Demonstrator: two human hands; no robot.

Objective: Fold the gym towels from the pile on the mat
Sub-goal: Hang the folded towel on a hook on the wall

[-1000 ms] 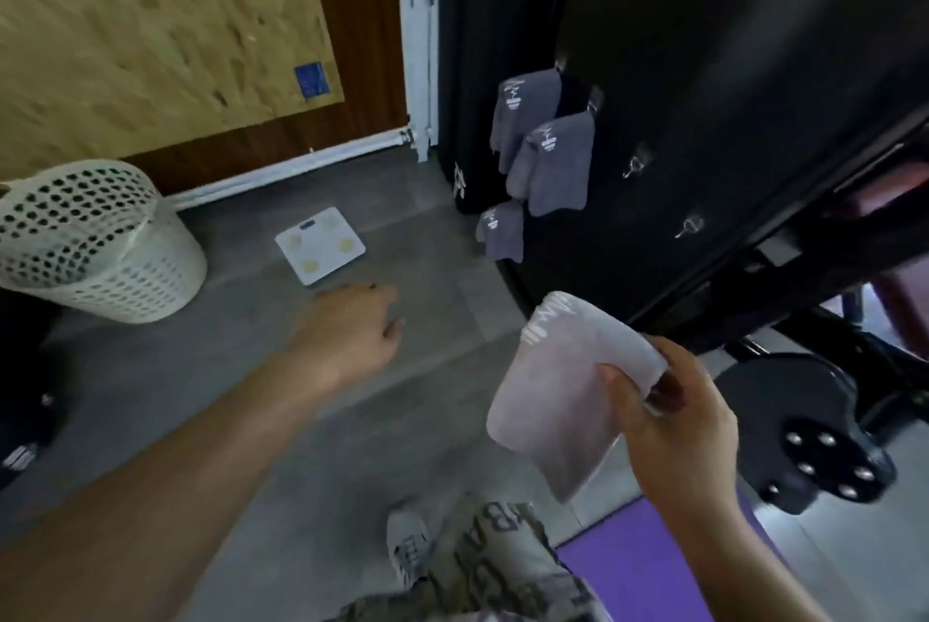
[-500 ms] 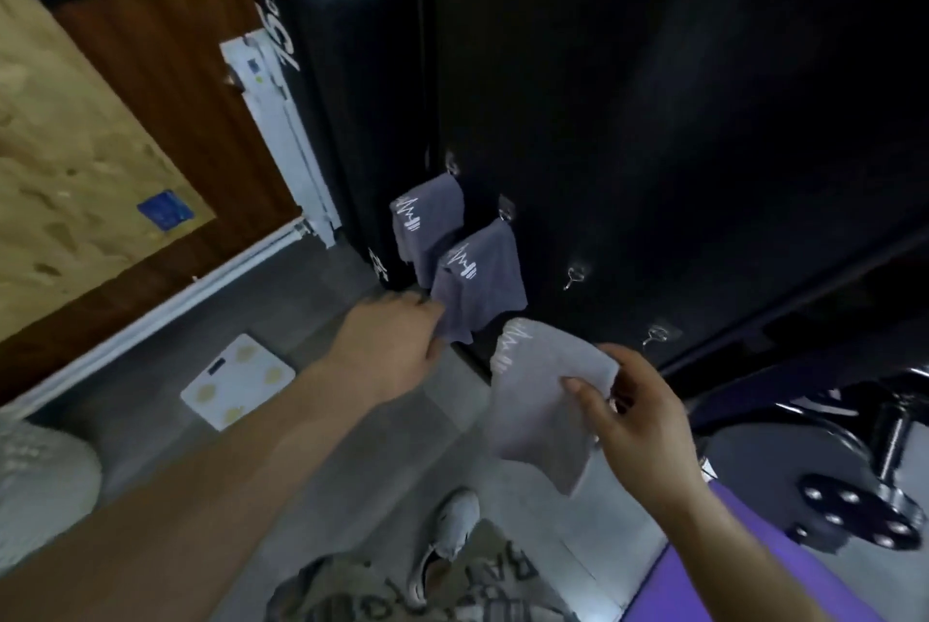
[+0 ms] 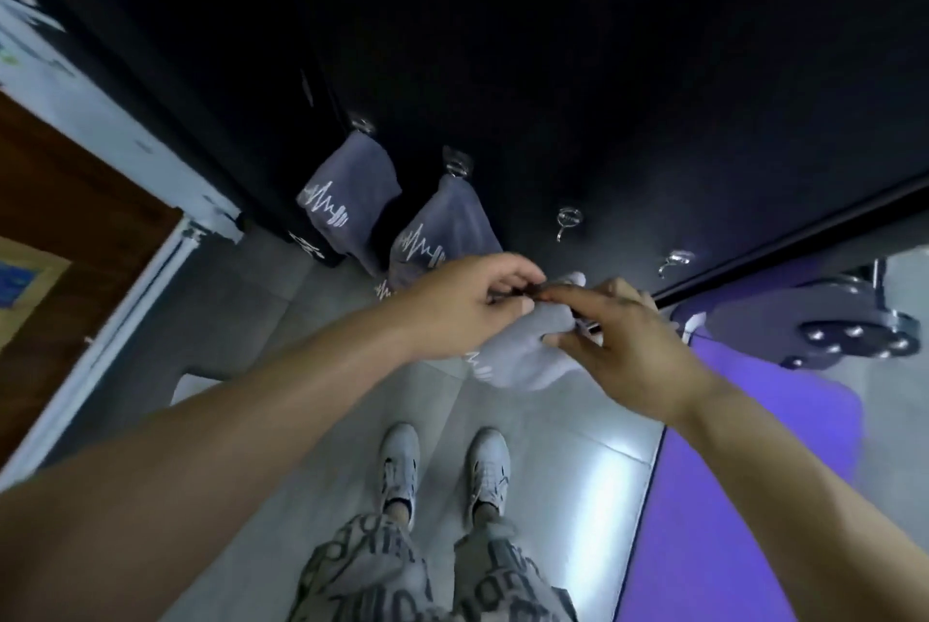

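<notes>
Risk at this stage centred on the held towel (image 3: 533, 350), which hung from both hands in front of the black panel (image 3: 603, 68), above the grey floor (image 3: 578, 460) and just beside the purple mat (image 3: 744, 470). The left hand (image 3: 467, 305) had its fingers curled and pinched the towel's top edge. The right hand (image 3: 623, 340) met it there, forefinger and thumb nipped on the same edge, lower fingers laid against the cloth. Both holds were small pinches at one spot. I judged that a slip of either would let the cloth fall open or drop to the floor. A small dark part showed between the fingertips; I could not tell from my station what it was.

Surroundings:
- Two grey towels hung from hooks on the panel, the far hung towel (image 3: 352, 199) and the near hung towel (image 3: 442, 229). The near one hung just behind the left hand, so I judged that a sideways move could brush it off its hook.
- The first empty hook (image 3: 568, 219) and second empty hook (image 3: 676, 259) sat on the panel beyond the hands, with nothing between.
- The metal machine base (image 3: 854, 335) stood by the mat's far end.
- The shoes (image 3: 399, 460) stood directly below the towel.
- I saw no pile on the visible part of the mat.
</notes>
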